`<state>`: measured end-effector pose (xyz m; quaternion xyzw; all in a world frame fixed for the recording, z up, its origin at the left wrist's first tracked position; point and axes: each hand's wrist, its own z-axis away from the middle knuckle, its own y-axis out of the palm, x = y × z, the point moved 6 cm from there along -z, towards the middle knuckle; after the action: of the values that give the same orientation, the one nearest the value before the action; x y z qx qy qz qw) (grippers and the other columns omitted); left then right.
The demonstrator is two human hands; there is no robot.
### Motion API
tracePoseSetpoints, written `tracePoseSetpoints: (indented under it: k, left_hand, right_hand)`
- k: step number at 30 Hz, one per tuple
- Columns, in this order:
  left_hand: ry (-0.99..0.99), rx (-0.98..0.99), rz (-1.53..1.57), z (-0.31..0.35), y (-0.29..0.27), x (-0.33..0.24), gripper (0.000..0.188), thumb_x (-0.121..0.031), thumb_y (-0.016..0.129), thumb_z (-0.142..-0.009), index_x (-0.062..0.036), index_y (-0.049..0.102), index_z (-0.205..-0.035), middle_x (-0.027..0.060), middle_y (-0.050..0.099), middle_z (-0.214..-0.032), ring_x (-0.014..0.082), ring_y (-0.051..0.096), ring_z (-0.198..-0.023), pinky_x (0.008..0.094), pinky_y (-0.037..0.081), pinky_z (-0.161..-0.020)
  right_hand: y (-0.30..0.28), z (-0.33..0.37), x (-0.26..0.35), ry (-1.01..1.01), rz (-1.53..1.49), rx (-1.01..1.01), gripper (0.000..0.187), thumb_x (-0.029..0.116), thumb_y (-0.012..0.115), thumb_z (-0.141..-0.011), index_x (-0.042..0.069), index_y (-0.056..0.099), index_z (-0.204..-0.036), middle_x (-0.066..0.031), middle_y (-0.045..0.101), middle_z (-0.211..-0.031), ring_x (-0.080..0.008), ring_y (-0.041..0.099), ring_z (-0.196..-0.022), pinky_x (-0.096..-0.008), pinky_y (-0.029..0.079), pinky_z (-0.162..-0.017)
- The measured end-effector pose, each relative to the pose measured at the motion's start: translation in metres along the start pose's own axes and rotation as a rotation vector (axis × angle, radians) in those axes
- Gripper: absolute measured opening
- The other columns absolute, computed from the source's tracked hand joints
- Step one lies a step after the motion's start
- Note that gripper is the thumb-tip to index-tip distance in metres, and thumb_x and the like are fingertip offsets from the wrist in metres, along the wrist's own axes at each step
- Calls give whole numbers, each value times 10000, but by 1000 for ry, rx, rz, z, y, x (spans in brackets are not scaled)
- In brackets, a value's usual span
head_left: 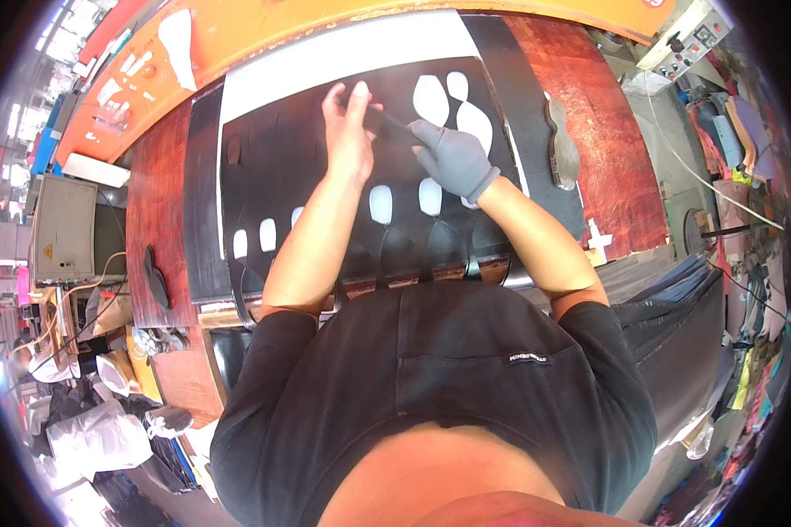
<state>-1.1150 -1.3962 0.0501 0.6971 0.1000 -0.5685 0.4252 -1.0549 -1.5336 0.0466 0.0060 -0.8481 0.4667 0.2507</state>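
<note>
Head view.

Hands, two. Left hand (350,132), bare, upper centre of the frame: thumb and fingers raised around one end of a thin dark piece (394,121); whether it is gripped there I cannot tell. Right hand (455,165), in a grey glove, just right of it: closed, thumb and fingers pinching the other end. The piece lies between the hands, above the sheet.

Sheet (281,167), black, upper centre: rounded openings, showing white, in a row along its lower part and a cluster at its upper right.

Soles, two: one grey (565,154), right of the sheet; one dark (156,279), at left, on the red table (580,79).

Containers. Cabinet (66,227), grey metal, left of the frame: contents hidden. Bag (105,439), translucent plastic, lower left: contents too unclear to tell. Control box (687,39), pale, upper right: knobs and buttons on its face.

Beam (264,35), orange, across the top; white scraps (177,48) at its left end.
</note>
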Motion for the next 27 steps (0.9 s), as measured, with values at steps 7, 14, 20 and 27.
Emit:
tracePoseSetpoints:
  k: [7,14,20,27]
  left_hand:
    - [-34,148,403,2,-16,-16,199,-119,532,-807,-82,503,-1000,78,558,-820,227,544,-810,488,441,-828]
    - [-72,505,776,2,-20,-34,221,-139,519,-727,-60,555,-930,60,541,-796,224,519,-798,453,393,-895]
    - [-110,472,821,0,-21,-33,337,-216,518,-725,-58,602,-1011,110,582,-912,262,546,-886,469,383,-943]
    - [-111,541,815,-4,-15,-26,323,-280,517,-774,-76,630,-997,104,605,-906,264,560,-915,474,363,-984]
  right_hand:
    - [-16,21,33,-120,-84,-273,338,104,642,-750,110,545,-1074,-82,613,-791,-252,618,-714,-331,491,-608]
    - [1,44,26,233,-583,73,522,90,642,-710,59,471,-1202,-128,583,-1068,-237,572,-1014,-318,458,-852]
    - [-1,61,38,150,-704,-89,612,-8,654,-672,30,427,-1239,-136,513,-1195,-236,516,-1117,-317,422,-931]
    - [9,71,38,200,-795,-113,613,-41,657,-709,19,400,-1262,-110,518,-1159,-152,518,-1054,-262,431,-884]
